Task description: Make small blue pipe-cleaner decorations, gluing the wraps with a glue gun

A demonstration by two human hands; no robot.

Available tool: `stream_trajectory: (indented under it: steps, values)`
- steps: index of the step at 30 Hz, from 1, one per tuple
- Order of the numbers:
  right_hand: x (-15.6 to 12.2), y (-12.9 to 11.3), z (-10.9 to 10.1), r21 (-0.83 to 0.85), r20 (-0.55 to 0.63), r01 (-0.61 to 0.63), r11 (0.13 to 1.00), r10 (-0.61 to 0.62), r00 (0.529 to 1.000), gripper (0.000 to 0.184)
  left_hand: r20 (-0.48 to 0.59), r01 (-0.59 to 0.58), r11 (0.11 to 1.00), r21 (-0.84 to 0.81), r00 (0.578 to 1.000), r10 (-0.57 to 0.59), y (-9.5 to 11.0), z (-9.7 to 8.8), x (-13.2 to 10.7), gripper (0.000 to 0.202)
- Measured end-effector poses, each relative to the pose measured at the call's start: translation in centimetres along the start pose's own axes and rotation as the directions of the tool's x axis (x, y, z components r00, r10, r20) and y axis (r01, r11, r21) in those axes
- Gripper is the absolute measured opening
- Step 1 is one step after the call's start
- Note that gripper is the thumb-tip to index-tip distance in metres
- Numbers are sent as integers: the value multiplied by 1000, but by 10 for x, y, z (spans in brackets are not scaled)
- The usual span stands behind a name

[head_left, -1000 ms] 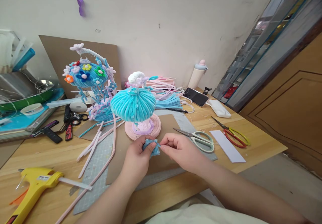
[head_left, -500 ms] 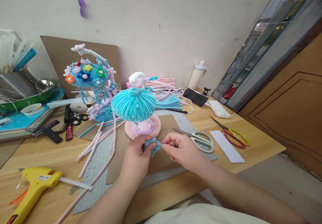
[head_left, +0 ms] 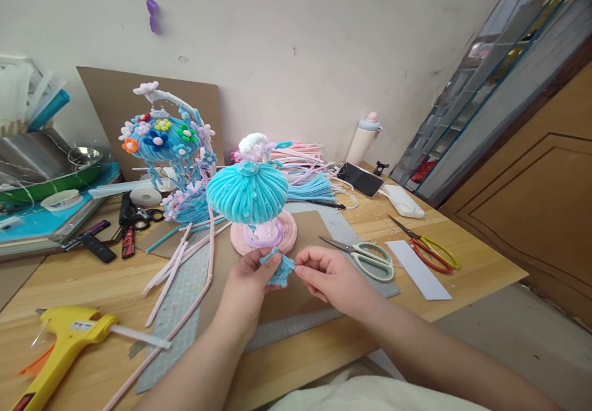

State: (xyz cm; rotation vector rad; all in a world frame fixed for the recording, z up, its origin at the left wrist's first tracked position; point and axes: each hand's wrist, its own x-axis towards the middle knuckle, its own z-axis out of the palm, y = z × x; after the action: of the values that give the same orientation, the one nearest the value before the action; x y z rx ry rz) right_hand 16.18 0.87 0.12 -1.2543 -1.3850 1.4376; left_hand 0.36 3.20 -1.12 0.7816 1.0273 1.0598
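Note:
My left hand (head_left: 245,284) and my right hand (head_left: 330,278) meet over a brown card sheet (head_left: 296,294), both pinching a small light-blue pipe-cleaner piece (head_left: 279,267). The left fingers wrap its left side; the right thumb and forefinger nip its right edge. Just behind stands a turquoise pipe-cleaner mushroom (head_left: 246,192) on a pink coiled base (head_left: 287,233).
White-handled scissors (head_left: 367,254) and red-and-yellow scissors (head_left: 430,248) lie right of my hands, beside a white paper strip (head_left: 419,269). A yellow glue gun (head_left: 65,337) lies front left. Loose pink pipe cleaners (head_left: 178,269), a flowered blue ornament (head_left: 161,143), a phone (head_left: 359,178) and a bottle (head_left: 363,137) sit behind.
Both hands have shifted slightly and turned the small blue piece between the fingers; it now stands a little higher. Nothing else has moved.

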Motion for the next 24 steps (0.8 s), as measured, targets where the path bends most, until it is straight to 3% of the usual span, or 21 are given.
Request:
stream_trajectory:
  steps: [2,5,7,9,11,12,15,18,22,24]
  values:
    - [1,-3,-5,39,57,-23,999,21,998,25,61,10,1000,-21,998,-8,2,-1,-1,37]
    - [5,-8,-17,52,256,-134,990,117,960,30,195,-18,999,31,981,11,4,-2,-2,31]
    - [10,-8,-26,46,418,-260,965,217,882,27,286,-56,994,99,958,25,5,-3,-4,27]
    - [16,-5,-32,20,545,-400,916,326,773,21,383,-109,973,203,924,24,7,-2,-7,22]
    - [22,0,-35,-30,590,-469,883,394,705,16,440,-190,919,347,898,20,8,-1,-10,17]
    - [25,2,-35,-52,591,-480,876,414,692,14,447,-239,875,422,894,28,8,-1,-11,15]
    - [29,2,-33,-100,544,-446,889,424,724,11,416,-354,714,604,904,96,6,0,-10,14]
    - [27,-5,-30,-157,444,-344,926,377,813,6,363,-368,627,687,921,143,0,-1,-6,16]
    - [18,-17,-24,-341,301,-129,931,238,923,8,219,-280,686,671,960,177,-4,-2,-1,19]
    - [13,-21,-19,-559,251,116,821,34,967,13,151,-233,756,612,973,177,-4,-1,-1,21]
